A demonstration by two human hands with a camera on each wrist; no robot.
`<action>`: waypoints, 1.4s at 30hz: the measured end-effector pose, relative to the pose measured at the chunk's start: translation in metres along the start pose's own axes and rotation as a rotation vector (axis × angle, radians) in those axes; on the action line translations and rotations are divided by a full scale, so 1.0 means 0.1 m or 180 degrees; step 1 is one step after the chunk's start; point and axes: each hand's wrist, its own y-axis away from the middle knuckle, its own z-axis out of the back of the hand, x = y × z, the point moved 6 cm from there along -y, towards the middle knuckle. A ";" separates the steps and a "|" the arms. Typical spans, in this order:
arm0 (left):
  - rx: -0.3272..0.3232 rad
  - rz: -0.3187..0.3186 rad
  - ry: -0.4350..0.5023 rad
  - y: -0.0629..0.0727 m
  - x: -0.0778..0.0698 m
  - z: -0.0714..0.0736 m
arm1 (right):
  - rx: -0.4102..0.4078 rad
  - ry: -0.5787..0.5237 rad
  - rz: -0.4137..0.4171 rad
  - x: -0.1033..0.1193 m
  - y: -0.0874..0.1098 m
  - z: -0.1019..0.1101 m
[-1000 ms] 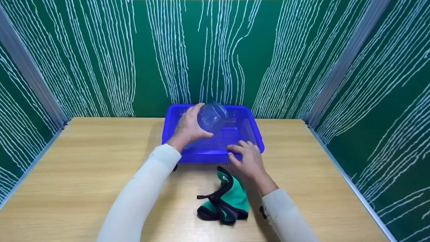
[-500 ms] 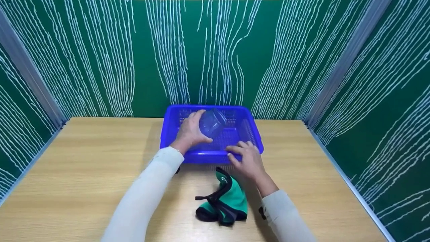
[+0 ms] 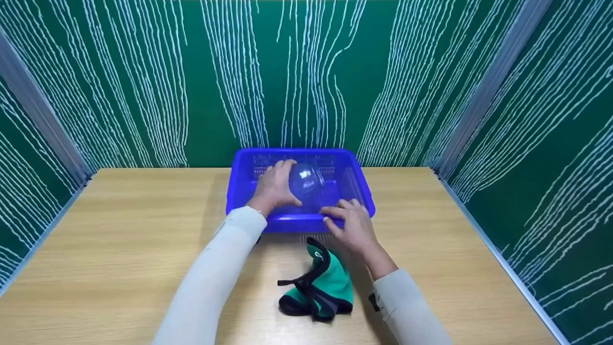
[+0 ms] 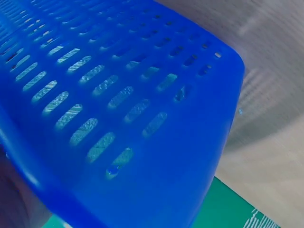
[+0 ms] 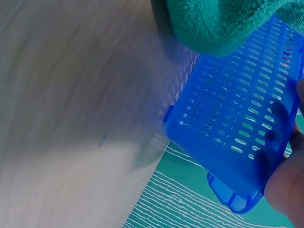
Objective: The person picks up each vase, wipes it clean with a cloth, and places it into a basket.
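Note:
In the head view my left hand point(image 3: 277, 187) reaches into a blue plastic basket point(image 3: 299, 224) and grips a clear rounded jar point(image 3: 306, 181) by its side, thumb and fingers spread round it. The jar lies tilted, its mouth toward the right. My right hand point(image 3: 353, 227) holds the basket's front rim near the right corner, fingers over the edge and thumb outside. The right wrist view has that hand point(image 5: 287, 187) at the rim of the slotted basket wall point(image 5: 228, 123). Slotted basket wall point(image 4: 161, 152) fills most of the left wrist view and hides the jar.
A crumpled green cloth point(image 3: 335, 282) with black trim and a strap lies on the wooden table point(image 3: 143, 249) in front of the basket, between the forearms. Green walls point(image 3: 215, 96) with white wavy lines stand behind and at both sides.
My left hand has lowered the jar deeper into the basket and turned it slightly. The right hand stays on the rim. The cloth lies as before.

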 end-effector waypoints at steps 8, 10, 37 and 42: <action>0.0214 -0.0004 -0.0293 -0.02 0.03 -0.08 | -0.0004 0.0013 -0.0013 0.02 -0.01 0.00; 0.0236 0.0016 -0.0323 -0.03 0.03 -0.09 | 0.0006 0.0004 -0.0022 0.03 -0.02 0.00; 0.0424 0.0039 -0.0458 -0.06 0.05 -0.22 | 0.0094 -0.0117 -0.0110 0.04 -0.02 -0.02; 0.0375 0.0017 -0.0229 -0.02 0.00 -0.21 | 0.0260 -0.0170 -0.0310 -0.03 -0.01 0.01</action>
